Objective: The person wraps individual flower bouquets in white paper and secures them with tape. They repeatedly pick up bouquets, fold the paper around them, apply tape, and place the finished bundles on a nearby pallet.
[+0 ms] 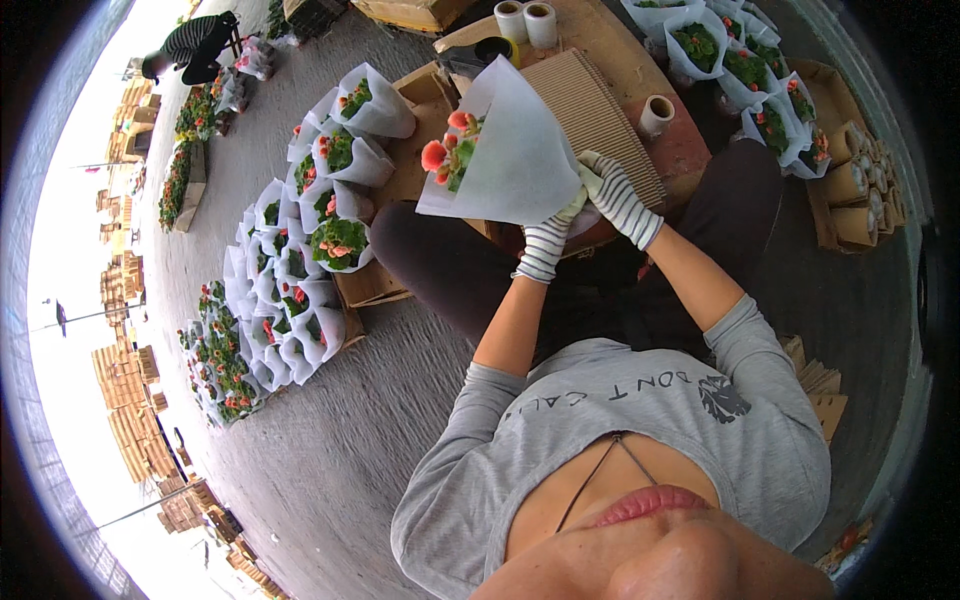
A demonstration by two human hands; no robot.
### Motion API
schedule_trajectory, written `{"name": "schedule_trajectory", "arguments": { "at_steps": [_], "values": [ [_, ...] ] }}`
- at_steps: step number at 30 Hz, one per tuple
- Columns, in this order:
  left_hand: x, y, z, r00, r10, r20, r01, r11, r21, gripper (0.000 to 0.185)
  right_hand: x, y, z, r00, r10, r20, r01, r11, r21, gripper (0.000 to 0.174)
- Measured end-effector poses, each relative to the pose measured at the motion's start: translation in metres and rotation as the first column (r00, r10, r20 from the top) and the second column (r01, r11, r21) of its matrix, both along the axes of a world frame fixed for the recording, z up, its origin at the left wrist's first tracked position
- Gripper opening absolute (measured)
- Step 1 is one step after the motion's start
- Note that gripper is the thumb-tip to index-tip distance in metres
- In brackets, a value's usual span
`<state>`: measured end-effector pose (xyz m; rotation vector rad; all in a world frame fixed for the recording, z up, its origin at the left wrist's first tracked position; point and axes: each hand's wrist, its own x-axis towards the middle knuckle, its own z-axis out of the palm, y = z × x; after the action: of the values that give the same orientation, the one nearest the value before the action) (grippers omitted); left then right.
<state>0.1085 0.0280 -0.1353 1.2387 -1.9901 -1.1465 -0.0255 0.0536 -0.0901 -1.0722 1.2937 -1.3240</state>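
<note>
Both of my hands wear white gloves with dark stripes at the wrists. Between them is a potted-plant bundle: a white paper-like sleeve (517, 157) wrapped in a cone around a flowering plant (454, 150) with coral blooms and green leaves. The wide mouth of the cone tilts to the left. My left hand (555, 236) grips its narrow end from below, and my right hand (611, 191) closes on the same end from the right. The pot, if any, is hidden. Just beyond lies a stack of corrugated cardboard sheets (585, 105) on a worn work table (679, 146).
White rolls (540, 26) and a smaller roll (657, 115) stand on the table. Sleeved plants (285, 277) crowd the floor at left, some beside a cardboard tray (375, 285); more sleeved plants (750, 71) stand right. A box (821, 217) holds brown tubes. Another person (196, 49) bends far left.
</note>
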Motion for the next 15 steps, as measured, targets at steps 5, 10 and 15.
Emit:
{"name": "schedule_trajectory", "arguments": {
  "at_steps": [5, 10, 15],
  "values": [
    [0.003, 0.003, -0.009, 0.524, 0.259, -0.811, 0.133, 0.916, 0.378, 0.064, -0.031, -0.01, 0.027, 0.977, -0.005, -0.213, -0.028, 0.988, -0.152, 0.04],
    [0.016, -0.009, 0.037, 0.681, 0.324, -0.657, -0.181, 0.943, 0.278, 0.058, -0.107, -0.022, 0.063, 0.778, -0.322, -0.54, 0.38, 0.925, -0.003, 0.058],
    [0.023, -0.003, 0.107, 0.428, 0.405, -0.808, -0.035, 0.901, 0.433, 0.047, -0.155, -0.025, 0.035, 0.235, 0.415, -0.879, 0.427, 0.768, 0.477, 0.057]
  ]
}}
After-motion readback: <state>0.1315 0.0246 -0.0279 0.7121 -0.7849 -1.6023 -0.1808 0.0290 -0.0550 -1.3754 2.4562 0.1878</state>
